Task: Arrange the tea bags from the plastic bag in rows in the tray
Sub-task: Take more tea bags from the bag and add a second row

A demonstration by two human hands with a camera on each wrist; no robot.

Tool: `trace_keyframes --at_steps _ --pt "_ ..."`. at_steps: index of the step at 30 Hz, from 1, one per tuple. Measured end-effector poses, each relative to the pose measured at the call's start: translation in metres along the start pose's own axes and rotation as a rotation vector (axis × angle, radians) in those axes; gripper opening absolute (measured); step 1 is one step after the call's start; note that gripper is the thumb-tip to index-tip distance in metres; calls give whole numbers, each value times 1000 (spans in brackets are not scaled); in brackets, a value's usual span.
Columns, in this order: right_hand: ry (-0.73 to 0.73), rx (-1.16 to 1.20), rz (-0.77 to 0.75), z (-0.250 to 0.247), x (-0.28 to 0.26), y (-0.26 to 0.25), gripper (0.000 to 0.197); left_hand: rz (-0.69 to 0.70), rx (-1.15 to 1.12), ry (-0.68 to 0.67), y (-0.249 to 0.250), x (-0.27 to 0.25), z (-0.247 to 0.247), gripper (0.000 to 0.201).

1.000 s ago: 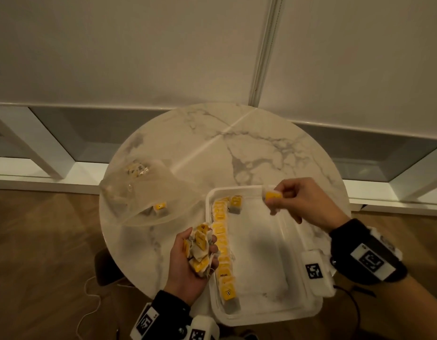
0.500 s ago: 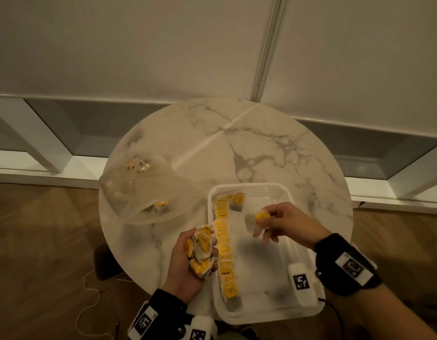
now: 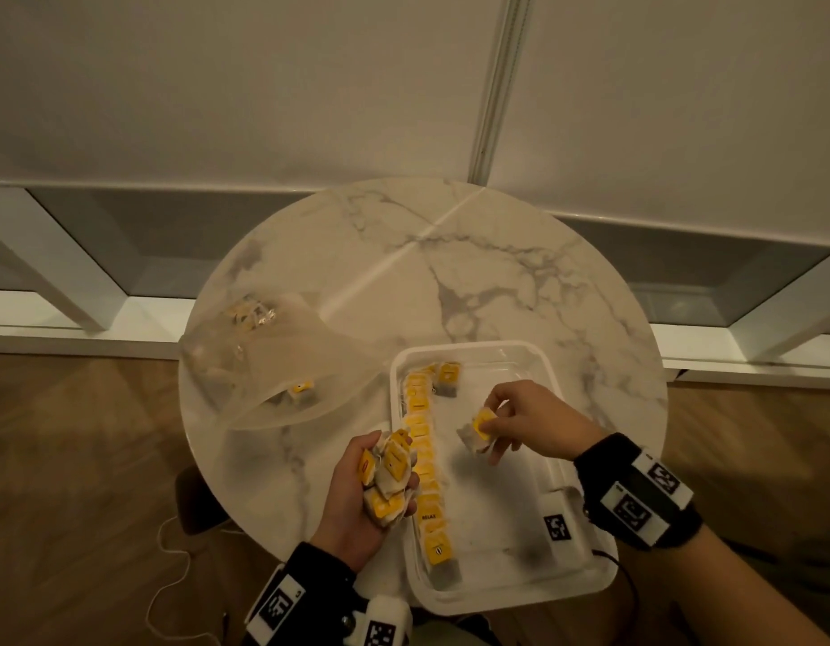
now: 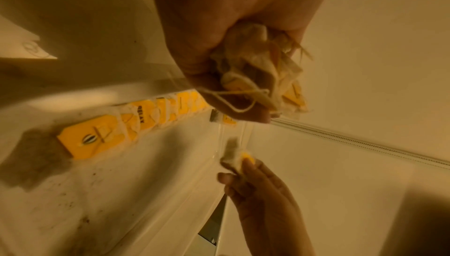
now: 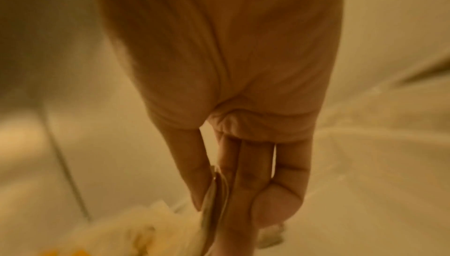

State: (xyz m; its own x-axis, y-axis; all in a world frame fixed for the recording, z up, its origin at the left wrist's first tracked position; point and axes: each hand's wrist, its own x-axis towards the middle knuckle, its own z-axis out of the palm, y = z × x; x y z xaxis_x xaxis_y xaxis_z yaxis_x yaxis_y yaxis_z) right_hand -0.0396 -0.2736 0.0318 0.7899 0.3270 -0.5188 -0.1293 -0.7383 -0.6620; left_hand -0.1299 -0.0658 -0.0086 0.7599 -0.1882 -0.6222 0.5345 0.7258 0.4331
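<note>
Tea bag (image 3: pixel 477 431), single, yellow tag uppermost, pinched between thumb and fingertips of right hand (image 3: pixel 531 424); held above the bare middle of the tray (image 3: pixel 506 354), not touching its floor. Seen again from the left wrist (image 4: pixel 237 156), paper pouch hanging past the fingers. Right wrist view blurred; only a thin edge of paper between thumb and forefinger made out.

Left hand (image 3: pixel 357 496) palm up just left of the tray, fingers curled round a crumpled bunch of tea bags (image 3: pixel 389 477), strings looped loose over the knuckles.

Row of tea bags (image 3: pixel 424 463) laid overlapping along the tray's left wall, yellow tags up, one printed RELAX. Second row begun at the far end with one bag (image 3: pixel 448 380). Dark specks of tea dust on the tray floor in the left wrist view.

Plastic bag (image 3: pixel 282 361): clear, slack, lying open on the table's left side, well apart from the right hand; one tea bag (image 3: pixel 301 391) near its mouth, a few more bunched at its far end.

Table (image 3: pixel 450 272): round, white marble look with grey veins, glossy. Tray white, rectangular, rounded corners, shallow.

Floor of wood planks; thin white cord (image 3: pixel 170 575) on it. Pale blinds behind, white frame below them. Black wrist straps carrying square coded markers on both arms.
</note>
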Motion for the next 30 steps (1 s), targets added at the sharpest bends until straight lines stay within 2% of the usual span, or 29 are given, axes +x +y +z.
trace_keyframes --at_steps 2,5,6,9,10,14,17,21,24,28,30 --pt "18 54 -25 -1 1 -6 12 3 32 7 -1 2 -2 23" --pt "109 -242 -16 -5 4 -6 19 2 57 9 1 3 -1 26" --pt "105 -266 -22 -6 4 -6 19 0 59 12 2 4 -1 26" --pt "-33 -33 -85 -11 3 -10 13 4 79 15 5 5 -2 27" --pt "-40 -8 -89 -12 4 -10 13 7 88 17 6 6 -3 27" --pt "17 -200 -17 -13 12 -6 15 -20 80 17 6 6 -1 31" --pt "-81 -99 -40 -16 18 -8 13 -51 73 24 7 7 -3 33" --pt "23 -299 -9 -17 31 -7 18 -68 89 39 8 8 -5 34" --pt "-85 -230 -19 -17 37 -9 14 -70 104 36 9 8 -4 33" --pt "-22 -302 -36 -20 45 -14 7 -74 111 32 11 9 -4 36" --pt "-72 -256 -52 -20 48 -20 2 -70 126 38 11 9 -4 36"
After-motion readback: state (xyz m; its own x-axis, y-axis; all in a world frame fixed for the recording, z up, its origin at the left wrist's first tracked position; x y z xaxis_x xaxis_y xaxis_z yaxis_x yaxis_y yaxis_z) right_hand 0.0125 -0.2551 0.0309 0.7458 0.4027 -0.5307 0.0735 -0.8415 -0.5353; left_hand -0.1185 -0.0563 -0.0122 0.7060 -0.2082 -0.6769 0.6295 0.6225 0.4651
